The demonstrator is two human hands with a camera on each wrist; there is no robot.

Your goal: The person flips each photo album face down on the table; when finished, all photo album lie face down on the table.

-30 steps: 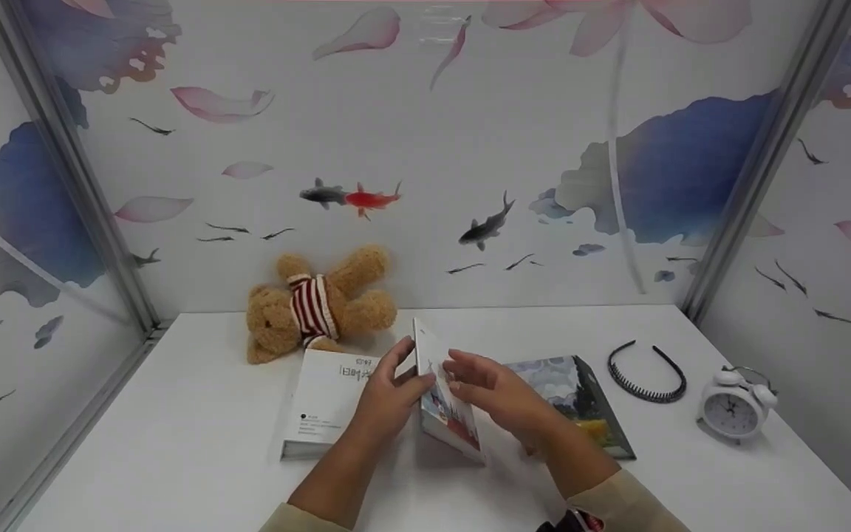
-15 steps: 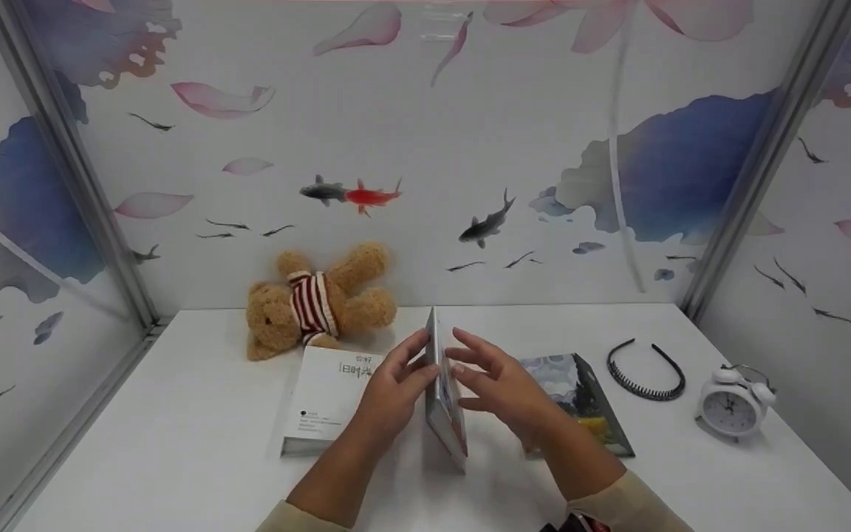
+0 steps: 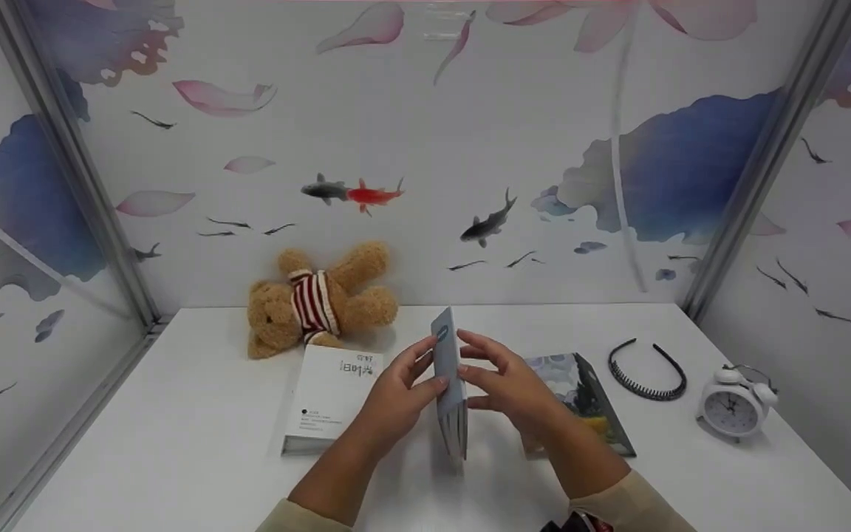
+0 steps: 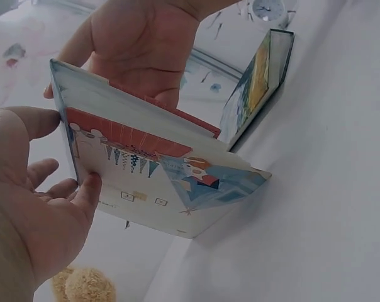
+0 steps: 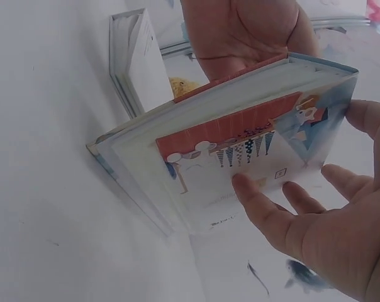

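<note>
Fingers of both hands on the held book (image 3: 453, 403). Left hand (image 3: 396, 395) grips from its left side, right hand (image 3: 518, 384) from its right. Wrist views: on each side a thumb lies at the pale blue narrow face, presumably the spine, with a fingertip on the illustrated cover. How firm the grip is, cannot tell.

Key relation, as judged: the book lies directly between the two sets of fingers, on edge, spine side up, covers facing left and right. Long axis runs away from the person, far end higher in the head view. Neither hand nearer; both in contact. The turn of the book about that axis seems the thing any further handling hangs on. Lower edge is close to the white table (image 3: 196, 414); whether touching, cannot tell.

White book (image 3: 326, 399) lies flat to the left, partly behind the left forearm; landscape book (image 3: 580, 399) flat to the right, partly behind the right arm.

Against the earlier frames: a second ago the illustrated right cover was tilted into head view; now it has rolled out of sight and the pale blue face shows instead. Both flat books appear unmoved.
</note>
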